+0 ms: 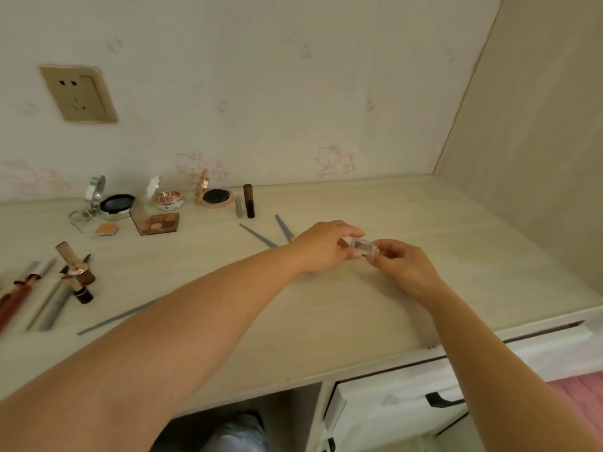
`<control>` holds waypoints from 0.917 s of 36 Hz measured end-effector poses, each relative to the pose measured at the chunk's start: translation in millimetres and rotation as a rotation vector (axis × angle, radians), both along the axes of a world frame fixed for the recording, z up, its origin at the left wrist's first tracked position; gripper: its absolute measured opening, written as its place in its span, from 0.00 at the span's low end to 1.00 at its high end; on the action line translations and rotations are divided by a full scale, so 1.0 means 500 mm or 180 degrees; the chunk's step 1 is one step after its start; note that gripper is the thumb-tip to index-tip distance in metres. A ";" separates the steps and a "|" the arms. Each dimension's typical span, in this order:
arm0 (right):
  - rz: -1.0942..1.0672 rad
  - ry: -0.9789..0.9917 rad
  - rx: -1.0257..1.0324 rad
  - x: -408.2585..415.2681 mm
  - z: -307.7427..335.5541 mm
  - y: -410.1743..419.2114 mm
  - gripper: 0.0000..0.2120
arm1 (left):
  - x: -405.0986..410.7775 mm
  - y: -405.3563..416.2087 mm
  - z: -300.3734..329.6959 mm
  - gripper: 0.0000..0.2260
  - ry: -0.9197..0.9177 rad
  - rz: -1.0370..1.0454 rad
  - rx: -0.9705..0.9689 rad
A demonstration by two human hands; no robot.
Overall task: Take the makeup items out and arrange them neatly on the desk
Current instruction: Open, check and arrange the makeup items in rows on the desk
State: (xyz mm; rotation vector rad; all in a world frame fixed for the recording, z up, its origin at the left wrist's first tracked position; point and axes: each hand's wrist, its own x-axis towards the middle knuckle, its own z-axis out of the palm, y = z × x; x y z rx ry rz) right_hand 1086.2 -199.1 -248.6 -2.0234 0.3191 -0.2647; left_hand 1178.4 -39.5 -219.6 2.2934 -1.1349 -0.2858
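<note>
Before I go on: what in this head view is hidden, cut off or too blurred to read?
- Small clear rectangular case: ends covered by left hand and right hand; contents blurred.
- Red-brown pencils: cut off by left frame edge.
- Thin grey sticks: near ends hidden behind left hand.
- White drawer: inside unseen.

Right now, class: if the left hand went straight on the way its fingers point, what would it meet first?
The left hand points right, at the small clear case it already grips with the right hand; past the case come that hand's fingers.
</note>
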 end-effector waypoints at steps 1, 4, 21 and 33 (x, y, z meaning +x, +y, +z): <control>0.0049 -0.0026 0.0123 0.002 0.005 0.014 0.06 | -0.002 0.014 0.006 0.18 -0.0016 0.0012 -0.0015; 0.0113 -0.0176 0.0526 0.014 0.022 0.060 0.05 | -0.010 0.063 0.020 0.19 0.0061 0.0261 -0.0217; 0.1397 0.0417 0.1670 0.109 0.060 0.416 0.13 | -0.056 0.422 0.046 0.25 -0.0549 0.1179 -0.0586; 0.2009 0.0745 0.1837 0.119 0.084 0.560 0.15 | -0.063 0.580 0.052 0.24 -0.0547 0.1525 -0.0649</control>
